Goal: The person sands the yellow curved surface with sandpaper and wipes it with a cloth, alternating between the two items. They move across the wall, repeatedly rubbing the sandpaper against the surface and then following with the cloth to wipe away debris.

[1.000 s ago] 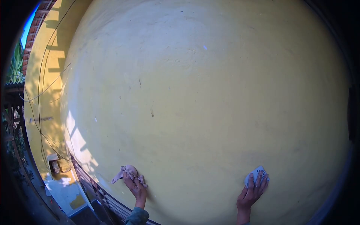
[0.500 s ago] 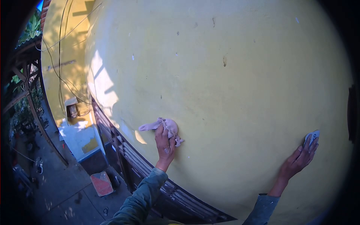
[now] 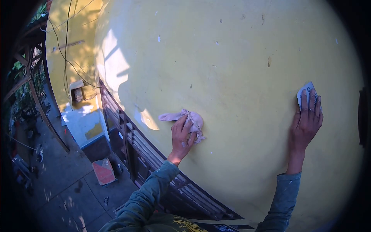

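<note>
A pale pink cloth rag (image 3: 196, 120) is bunched in my left hand (image 3: 181, 141), whose fingers press it to the yellow wall (image 3: 239, 162). One end of the rag sticks out to the left. Higher up and to the right, my right hand (image 3: 307, 125) holds a light sheet with dark printing, which looks like sandpaper (image 3: 308, 86), against the same wall. Its fingers lie over the sheet and keep it flat. Dark chips and pale specks mark the painted surface above and between my hands.
Below the wall on the left runs a dark slatted wooden frame (image 3: 154, 154). A red, worn block-like object (image 3: 103, 171) lies on the paved ground (image 3: 73, 197). Loose cables (image 3: 66, 46) hang on the far yellow wall, above a small open box (image 3: 79, 92).
My right hand has slid upward along the wall with the sandpaper. The left hand stays low on the wall with the rag. The view has shifted, and more of my shirt shows.
</note>
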Demonstrator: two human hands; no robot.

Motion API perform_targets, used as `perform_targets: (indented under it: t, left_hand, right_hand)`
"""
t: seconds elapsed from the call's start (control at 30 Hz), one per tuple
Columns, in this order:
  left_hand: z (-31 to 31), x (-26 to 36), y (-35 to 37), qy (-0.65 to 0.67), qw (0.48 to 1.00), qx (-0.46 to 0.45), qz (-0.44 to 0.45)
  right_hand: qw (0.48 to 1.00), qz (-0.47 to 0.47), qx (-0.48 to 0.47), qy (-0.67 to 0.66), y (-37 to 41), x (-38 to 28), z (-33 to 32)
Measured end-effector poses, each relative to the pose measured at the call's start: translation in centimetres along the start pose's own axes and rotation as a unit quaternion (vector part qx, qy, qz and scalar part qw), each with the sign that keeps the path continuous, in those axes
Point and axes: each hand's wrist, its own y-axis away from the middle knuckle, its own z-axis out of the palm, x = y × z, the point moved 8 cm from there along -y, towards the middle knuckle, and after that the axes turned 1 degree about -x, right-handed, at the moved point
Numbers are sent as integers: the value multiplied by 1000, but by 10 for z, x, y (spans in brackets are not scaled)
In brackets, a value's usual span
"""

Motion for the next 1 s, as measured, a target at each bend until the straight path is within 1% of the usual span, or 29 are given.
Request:
perform_targets:
  t: [0.03,0.07,0.13,0.17,0.23,0.27,0.33,0.37,0.43,0.47,0.5,0.53,0.57,0.6,0.67,0.7,0.73,0.77,0.8,0.87,0.9,0.93,0.97,1.0]
  left_hand:
    - [-1,-3,1,1,1000,-3,-3]
    - [-3,-8,2,0,1000,-3,-10]
    - [-8,-22,9,34,999,13,-24]
    - [-10,-31,14,33,999,12,-31]
    - [-14,-48,27,61,996,25,-57]
    - [-17,-53,35,61,996,25,-64]
    - [-16,-73,47,94,989,-1,-117]
    - [-18,-81,52,92,989,3,-119]
    - [-15,-106,73,115,972,-21,-204]
    - [-17,-109,78,114,971,-24,-207]
    - [-16,-114,85,113,966,-40,-230]
    - [-15,-118,93,112,959,-56,-254]
    - [-15,-117,100,110,958,-58,-259]
    - [-15,-112,105,113,961,-56,-245]
    - [-19,-102,115,113,965,-54,-229]
    - [-14,-93,124,132,962,-88,-224]
    - [-10,-83,133,152,956,-122,-220]
    - [-10,-75,140,140,943,-187,-235]
    - [-12,-72,146,139,945,-184,-233]
    - [-7,-64,159,150,933,-244,-219]
    - [-2,-66,167,135,923,-278,-228]
    - [-3,-69,168,133,922,-278,-233]
    - [1,-70,172,130,909,-309,-250]
    - [6,-71,177,128,893,-340,-267]
  right_hand:
    - [998,29,47,11,-5,4,-5]
    - [999,23,44,8,-3,-10,-3]
    - [995,-70,-73,-26,16,-73,16]
    - [981,-138,-108,-78,38,-111,25]
    - [933,-262,-187,-160,90,-178,39]
    - [901,-317,-227,-189,108,-199,41]
    - [904,-314,-215,-194,90,-199,43]
    - [910,-306,-200,-198,72,-195,45]
    - [957,-246,-113,-107,7,-166,41]
    - [977,-186,-83,-67,-28,-146,39]
    - [989,-132,-48,-37,-53,-126,37]
    - [996,-87,-11,-25,-71,-112,37]
    - [997,-76,0,-29,-74,-116,41]
    - [997,-64,13,-34,-72,-123,45]
    - [983,-151,-81,-65,-38,-186,55]
    - [962,-213,-118,-122,-5,-223,63]
    - [932,-275,-153,-177,33,-257,71]
    - [900,-333,-192,-204,73,-285,77]
    - [863,-387,-228,-230,98,-305,81]
    - [863,-382,-229,-237,87,-305,82]
    - [861,-378,-234,-246,82,-303,82]
    - [891,-339,-197,-226,55,-291,78]
    - [918,-298,-163,-206,18,-275,73]
    - [948,-255,-122,-144,-16,-256,72]
